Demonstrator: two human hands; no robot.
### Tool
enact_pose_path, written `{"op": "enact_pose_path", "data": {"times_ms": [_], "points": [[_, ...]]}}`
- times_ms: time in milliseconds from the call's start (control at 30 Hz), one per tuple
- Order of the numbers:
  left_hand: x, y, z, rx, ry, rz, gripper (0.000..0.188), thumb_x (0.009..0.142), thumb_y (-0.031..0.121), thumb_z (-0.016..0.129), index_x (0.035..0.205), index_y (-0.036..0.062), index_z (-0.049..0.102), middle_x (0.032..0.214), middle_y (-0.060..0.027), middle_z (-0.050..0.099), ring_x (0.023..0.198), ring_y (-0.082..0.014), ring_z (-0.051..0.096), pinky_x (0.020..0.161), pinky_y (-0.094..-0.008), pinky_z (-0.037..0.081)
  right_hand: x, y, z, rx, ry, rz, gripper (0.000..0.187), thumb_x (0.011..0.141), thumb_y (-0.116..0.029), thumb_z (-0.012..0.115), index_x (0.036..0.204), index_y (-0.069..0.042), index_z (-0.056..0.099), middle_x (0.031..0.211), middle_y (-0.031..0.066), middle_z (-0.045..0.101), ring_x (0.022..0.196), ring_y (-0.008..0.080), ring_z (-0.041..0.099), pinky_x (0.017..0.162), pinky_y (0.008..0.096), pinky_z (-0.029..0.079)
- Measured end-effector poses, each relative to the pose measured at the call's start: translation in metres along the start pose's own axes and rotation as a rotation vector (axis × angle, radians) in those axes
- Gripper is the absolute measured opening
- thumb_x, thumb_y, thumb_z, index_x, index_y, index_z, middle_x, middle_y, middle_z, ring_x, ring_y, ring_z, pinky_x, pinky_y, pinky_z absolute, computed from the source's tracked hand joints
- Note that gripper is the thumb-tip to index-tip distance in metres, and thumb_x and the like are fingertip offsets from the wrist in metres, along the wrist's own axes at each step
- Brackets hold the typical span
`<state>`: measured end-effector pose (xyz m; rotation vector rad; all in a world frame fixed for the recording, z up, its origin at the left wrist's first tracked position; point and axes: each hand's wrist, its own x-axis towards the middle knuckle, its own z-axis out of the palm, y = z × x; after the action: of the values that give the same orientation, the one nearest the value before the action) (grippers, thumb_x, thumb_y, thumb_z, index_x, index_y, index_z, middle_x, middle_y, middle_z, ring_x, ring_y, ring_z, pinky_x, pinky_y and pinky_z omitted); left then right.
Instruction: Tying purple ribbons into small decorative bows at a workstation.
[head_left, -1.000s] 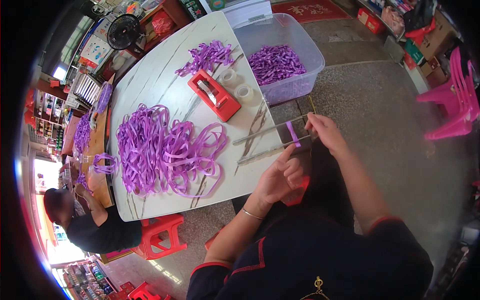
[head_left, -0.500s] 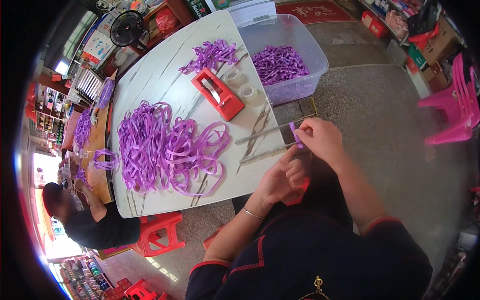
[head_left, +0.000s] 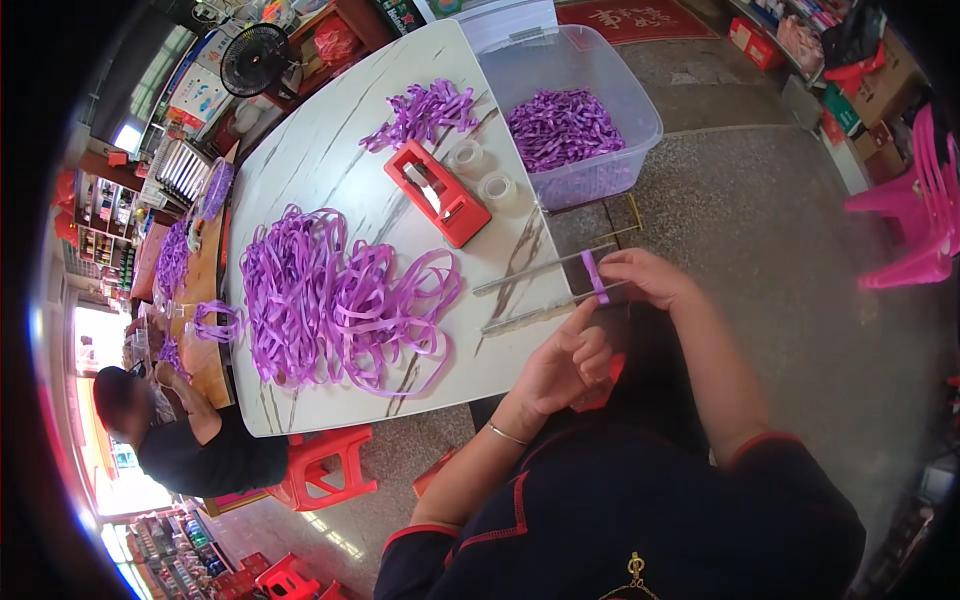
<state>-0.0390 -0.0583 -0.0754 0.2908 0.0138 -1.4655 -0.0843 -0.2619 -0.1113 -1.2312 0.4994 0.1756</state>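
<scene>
A purple ribbon (head_left: 592,276) is looped across two thin parallel metal rods (head_left: 545,269), which reach out past the right edge of the white marbled table. My right hand (head_left: 652,280) pinches the ribbon from the right, thumb and fingers together. Just below, my left hand (head_left: 570,366) points its index finger up to the ribbon's lower end, by the nearer rod. Its other fingers are curled in, and their inner side is hidden. A big heap of long purple ribbon loops (head_left: 345,300) lies on the table left of my hands.
A red tape dispenser (head_left: 437,194), two clear tape rolls (head_left: 482,170) and a smaller ribbon pile (head_left: 422,112) are on the table (head_left: 330,150). Beyond its right edge, a clear plastic bin (head_left: 600,180) holds many short purple pieces. Another person (head_left: 190,430) sits at left; pink stools (head_left: 915,215) stand at right.
My right hand has turned slightly and its fingers have shifted down along the ribbon. The left index finger still reaches the ribbon's lower end. The whole view has shifted a little.
</scene>
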Motion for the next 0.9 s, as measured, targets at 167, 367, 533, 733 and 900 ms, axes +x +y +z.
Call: {"op": "enact_pose_path", "data": {"times_ms": [167, 367, 533, 733, 900], "points": [[0.001, 0.0, 0.0, 0.014, 0.0, -0.002, 0.052, 0.082, 0.009, 0.044, 0.133, 0.0147, 0.038, 0.064, 0.0017, 0.034, 0.062, -0.0109, 0.034, 0.059, -0.023, 0.031, 0.008, 0.016, -0.001, 0.279, -0.135, 0.183, 0.021, 0.084, -0.025, 0.058, 0.099, -0.01, 0.062, 0.08, -0.0035, 0.061, 0.07, 0.0068, 0.056, 0.063, 0.0203, 0.042], [0.001, 0.0, -0.007, 0.005, -0.049, -0.005, 0.066, 0.084, 0.014, 0.049, 0.141, 0.0149, 0.017, 0.067, 0.0008, 0.035, 0.063, -0.0129, 0.039, 0.06, -0.0237, 0.036, 0.02, 0.033, 0.017, 0.544, -0.301, 0.127, 0.019, 0.085, -0.024, 0.059, 0.096, -0.008, 0.059, 0.084, -0.0023, 0.059, 0.071, 0.0077, 0.056, 0.065, 0.0235, 0.046], [0.001, -0.001, -0.008, 0.006, -0.062, -0.01, 0.065, 0.084, 0.015, 0.049, 0.141, 0.0152, 0.018, 0.067, 0.001, 0.034, 0.064, -0.0132, 0.039, 0.061, -0.0238, 0.036, 0.042, 0.054, 0.012, 0.628, -0.487, 0.085, 0.022, 0.086, -0.025, 0.059, 0.101, -0.009, 0.059, 0.087, -0.001, 0.059, 0.075, 0.0085, 0.057, 0.068, 0.0261, 0.048], [-0.005, 0.002, 0.008, 0.135, 0.048, -0.03, 0.052, 0.086, 0.015, 0.043, 0.136, 0.0081, 0.031, 0.065, 0.0013, 0.032, 0.062, -0.0115, 0.035, 0.058, -0.0234, 0.032, 0.005, 0.008, 0.013, 0.474, -0.164, 0.146, 0.026, 0.09, -0.028, 0.051, 0.107, -0.01, 0.059, 0.087, -0.0014, 0.062, 0.079, 0.0076, 0.057, 0.067, 0.0244, 0.046], [-0.024, 0.006, 0.018, 0.48, 0.159, -0.039, 0.049, 0.092, 0.026, 0.041, 0.134, 0.003, 0.032, 0.066, 0.001, 0.035, 0.06, -0.0106, 0.035, 0.054, -0.0233, 0.031, -0.005, -0.006, 0.018, 0.499, -0.235, 0.138, 0.028, 0.091, -0.028, 0.051, 0.108, -0.007, 0.057, 0.086, -0.0006, 0.06, 0.082, 0.0126, 0.058, 0.069, 0.027, 0.045]]}}
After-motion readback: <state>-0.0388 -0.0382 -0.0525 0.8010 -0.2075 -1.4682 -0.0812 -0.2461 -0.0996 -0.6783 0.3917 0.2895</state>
